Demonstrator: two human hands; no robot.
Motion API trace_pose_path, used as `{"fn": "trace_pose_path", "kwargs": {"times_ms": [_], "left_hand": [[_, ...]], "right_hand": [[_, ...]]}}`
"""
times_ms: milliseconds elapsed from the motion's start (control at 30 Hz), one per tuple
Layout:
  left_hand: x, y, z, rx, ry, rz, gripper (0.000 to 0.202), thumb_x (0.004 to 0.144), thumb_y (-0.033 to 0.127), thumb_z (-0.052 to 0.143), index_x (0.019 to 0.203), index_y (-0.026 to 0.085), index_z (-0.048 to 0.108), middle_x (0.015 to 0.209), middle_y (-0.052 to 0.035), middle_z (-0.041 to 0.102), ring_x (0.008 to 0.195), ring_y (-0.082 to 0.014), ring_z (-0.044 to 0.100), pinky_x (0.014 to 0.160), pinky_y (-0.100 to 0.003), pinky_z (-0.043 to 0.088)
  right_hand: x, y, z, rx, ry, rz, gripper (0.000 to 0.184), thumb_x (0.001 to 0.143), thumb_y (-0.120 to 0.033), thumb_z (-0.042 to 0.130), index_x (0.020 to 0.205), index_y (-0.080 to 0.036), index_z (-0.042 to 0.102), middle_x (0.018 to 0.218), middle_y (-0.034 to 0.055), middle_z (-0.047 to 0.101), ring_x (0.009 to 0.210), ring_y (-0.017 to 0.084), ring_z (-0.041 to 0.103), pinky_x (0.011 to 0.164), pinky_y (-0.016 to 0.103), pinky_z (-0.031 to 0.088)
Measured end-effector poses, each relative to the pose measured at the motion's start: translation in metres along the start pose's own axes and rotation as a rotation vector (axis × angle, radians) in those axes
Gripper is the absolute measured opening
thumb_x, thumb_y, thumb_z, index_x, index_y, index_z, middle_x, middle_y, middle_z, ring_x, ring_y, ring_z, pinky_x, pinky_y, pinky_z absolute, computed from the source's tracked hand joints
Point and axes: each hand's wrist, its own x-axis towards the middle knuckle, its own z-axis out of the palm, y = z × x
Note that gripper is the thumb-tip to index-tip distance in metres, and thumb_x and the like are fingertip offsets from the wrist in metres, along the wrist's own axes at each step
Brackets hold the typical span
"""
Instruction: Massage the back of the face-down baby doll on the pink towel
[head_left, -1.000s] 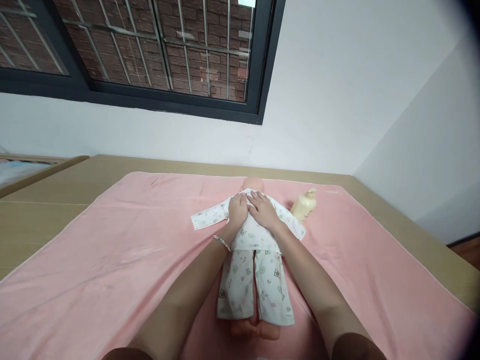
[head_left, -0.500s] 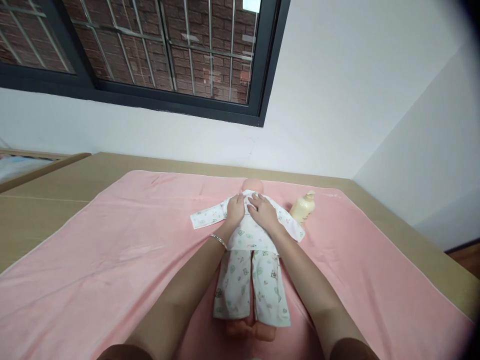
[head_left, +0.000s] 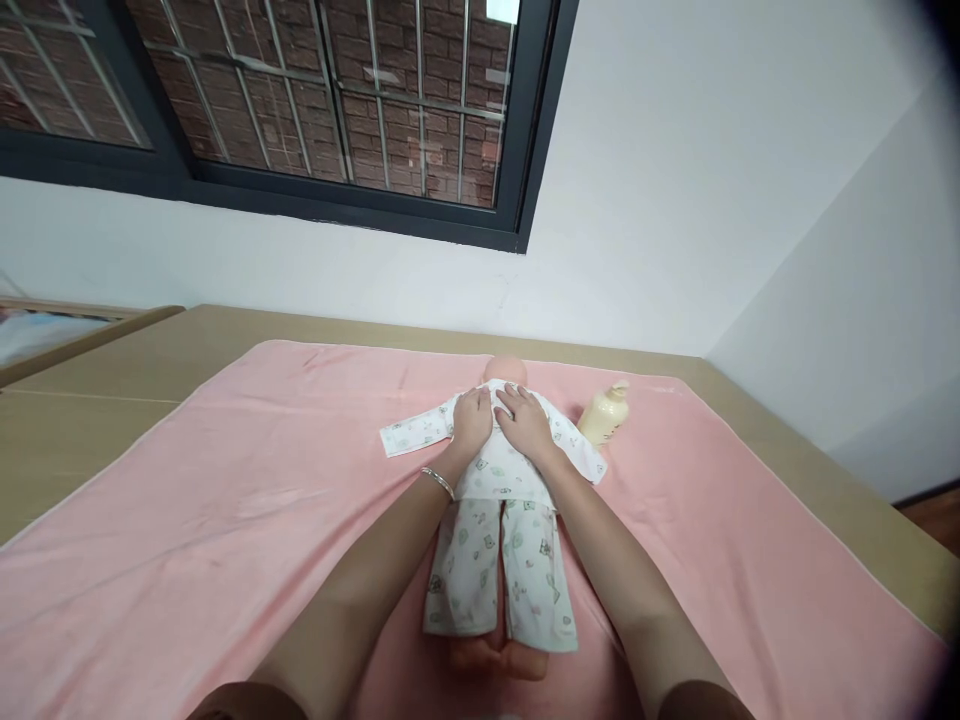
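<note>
Mid-frame: left hand [head_left: 472,420], right hand [head_left: 525,422] laid on baby doll [head_left: 504,482], grip released; seemingly pressing step, next calling for gentleness.

Doll [head_left: 506,482] on blanket [head_left: 225,480]; bottle [head_left: 604,415] just right of doll; blanket on tabletop [head_left: 112,420]; window [head_left: 322,110] in wall [head_left: 637,200] behind.

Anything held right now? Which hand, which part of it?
Nothing appears gripped. The left hand and right hand both rest on the upper torso of the clothed doll, without visibly closing around it.
</note>
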Motion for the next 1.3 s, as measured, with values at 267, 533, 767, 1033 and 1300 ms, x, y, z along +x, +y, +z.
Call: {"fn": "trace_pose_path", "kwargs": {"times_ms": [267,533,767,1033,1300], "left_hand": [[-0.001,0.002,0.0,0.064,-0.001,0.029,0.041,0.099,0.028,0.031,0.084,0.018,0.068,0.097,-0.0082,0.073,0.093,-0.0203,0.064,0.091,-0.034,0.047],[0.001,-0.004,0.003,0.181,-0.076,0.061,0.042,0.101,0.031,0.029,0.097,0.019,0.069,0.11,-0.0089,0.071,0.108,-0.0215,0.062,0.101,-0.037,0.042],[0.0,0.001,0.002,0.255,-0.111,0.062,0.043,0.102,0.031,0.027,0.103,0.017,0.068,0.114,-0.0104,0.07,0.112,-0.0227,0.06,0.103,-0.039,0.04],[-0.005,0.003,-0.002,0.231,-0.094,0.091,0.041,0.101,0.034,0.03,0.107,0.021,0.069,0.117,-0.0075,0.069,0.114,-0.024,0.057,0.105,-0.042,0.039],[-0.005,-0.004,0.004,0.244,-0.057,0.033,0.034,0.09,0.022,0.045,0.116,0.016,0.067,0.124,-0.0126,0.065,0.12,-0.026,0.055,0.109,-0.042,0.038]], "right_hand": [[-0.017,-0.014,0.006,-0.162,0.19,0.112,0.033,0.097,-0.033,0.042,0.104,-0.018,0.071,0.11,0.0133,0.07,0.115,0.029,0.059,0.095,0.038,0.044],[-0.009,0.007,0.009,0.004,0.181,-0.142,0.032,0.087,-0.026,0.054,0.114,-0.025,0.072,0.127,0.0027,0.067,0.128,0.023,0.054,0.109,0.035,0.04],[-0.002,0.009,0.014,0.156,0.16,-0.03,0.044,0.09,-0.025,0.048,0.131,-0.018,0.062,0.141,0.0066,0.057,0.139,0.023,0.043,0.118,0.039,0.03],[-0.004,0.009,0.011,0.143,0.235,0.106,0.038,0.092,-0.026,0.042,0.118,-0.015,0.067,0.13,0.014,0.063,0.127,0.027,0.051,0.113,0.042,0.03],[0.0,0.016,0.012,0.053,0.124,0.098,0.043,0.096,-0.03,0.039,0.131,-0.016,0.058,0.14,0.014,0.056,0.134,0.028,0.045,0.117,0.049,0.021]]}}
